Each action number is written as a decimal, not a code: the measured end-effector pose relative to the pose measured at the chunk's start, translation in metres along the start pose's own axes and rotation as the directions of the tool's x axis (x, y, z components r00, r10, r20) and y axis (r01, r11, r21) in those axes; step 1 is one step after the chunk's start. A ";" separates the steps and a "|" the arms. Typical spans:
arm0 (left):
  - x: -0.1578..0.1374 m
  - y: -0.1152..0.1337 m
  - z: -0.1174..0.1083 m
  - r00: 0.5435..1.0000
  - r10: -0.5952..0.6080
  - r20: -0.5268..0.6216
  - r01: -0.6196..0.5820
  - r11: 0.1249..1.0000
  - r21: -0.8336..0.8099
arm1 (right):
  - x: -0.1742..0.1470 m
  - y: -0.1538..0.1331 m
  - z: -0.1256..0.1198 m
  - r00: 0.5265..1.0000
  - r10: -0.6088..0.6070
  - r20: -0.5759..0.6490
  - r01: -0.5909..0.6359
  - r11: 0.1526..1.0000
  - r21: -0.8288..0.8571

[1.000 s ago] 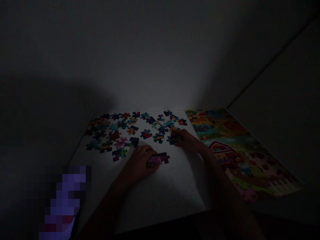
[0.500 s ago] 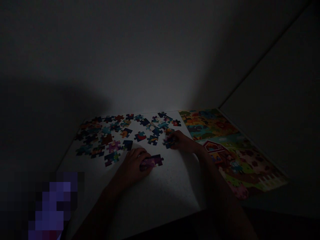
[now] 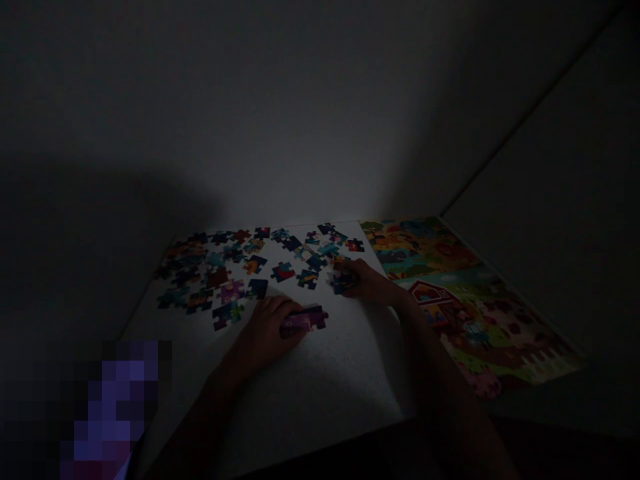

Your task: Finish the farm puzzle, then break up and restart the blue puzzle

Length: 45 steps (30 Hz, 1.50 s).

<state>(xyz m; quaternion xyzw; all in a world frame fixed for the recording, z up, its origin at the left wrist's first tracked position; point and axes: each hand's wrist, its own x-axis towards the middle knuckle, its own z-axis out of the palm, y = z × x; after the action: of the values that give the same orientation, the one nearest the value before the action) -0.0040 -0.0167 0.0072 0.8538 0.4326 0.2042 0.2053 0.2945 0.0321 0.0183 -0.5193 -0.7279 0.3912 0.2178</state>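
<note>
In the dim head view, my left hand (image 3: 270,330) is closed around the left end of a purple puzzle section (image 3: 313,320), apparently joined pieces. Its fingers hide part of that section. Farther right, my right hand (image 3: 367,283) pinches a dark blue jigsaw piece (image 3: 340,283) between thumb and fingers, close to the table surface. Just left of that piece is a loose piece with a yellowish shape (image 3: 307,279). A piece with a red crescent shape (image 3: 283,271) lies beyond my left hand.
Several loose jigsaw pieces (image 3: 217,277) cover the far left of the white table (image 3: 345,373), some overlapping. Two finished-looking colourful pictures, a jungle scene (image 3: 415,243) and a farm scene (image 3: 500,327), lie along the right side. A wall (image 3: 295,133) rises behind the table.
The piece in my right hand has tilted slightly, and its surface looks paler. My left hand keeps its hold on the purple section. The whole view has shifted a little.
</note>
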 end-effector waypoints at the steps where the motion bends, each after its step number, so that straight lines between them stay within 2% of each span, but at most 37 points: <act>1: 0.000 0.000 0.000 1.000 0.002 -0.002 -0.002 1.000 -0.001 | 0.000 0.000 0.000 1.000 -0.003 0.004 0.003 1.000 -0.002; 10: -0.001 -0.002 0.001 1.000 0.018 -0.009 -0.018 1.000 0.004 | 0.001 -0.001 0.001 1.000 -0.030 -0.004 0.030 1.000 -0.004; 19: -0.001 0.006 -0.004 1.000 -0.001 0.002 0.001 1.000 0.016 | 0.004 0.000 0.005 0.997 -0.079 -0.027 0.080 0.995 0.062; 30: -0.003 0.015 -0.011 0.999 0.000 0.038 0.000 1.000 0.003 | 0.012 0.018 0.017 0.991 -0.091 -0.097 0.103 0.987 0.127; 40: -0.005 0.013 -0.009 0.999 0.012 0.032 -0.012 1.000 0.020 | 0.012 0.021 0.025 0.982 -0.128 -0.137 0.133 0.991 0.029; 43: -0.005 0.014 -0.008 1.000 0.018 0.021 -0.019 0.999 0.038 | 0.015 0.015 0.030 0.961 -0.138 -0.239 0.110 0.986 -0.125; 45: -0.006 0.016 -0.007 1.000 0.014 0.020 -0.015 0.999 0.046 | 0.021 -0.002 0.037 0.921 -0.187 -0.342 0.108 0.965 -0.238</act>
<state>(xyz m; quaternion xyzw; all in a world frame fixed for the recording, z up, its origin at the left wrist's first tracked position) -0.0003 -0.0288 0.0203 0.8634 0.4290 0.1871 0.1886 0.2591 0.0385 -0.0046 -0.5462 -0.7505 0.1908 0.3194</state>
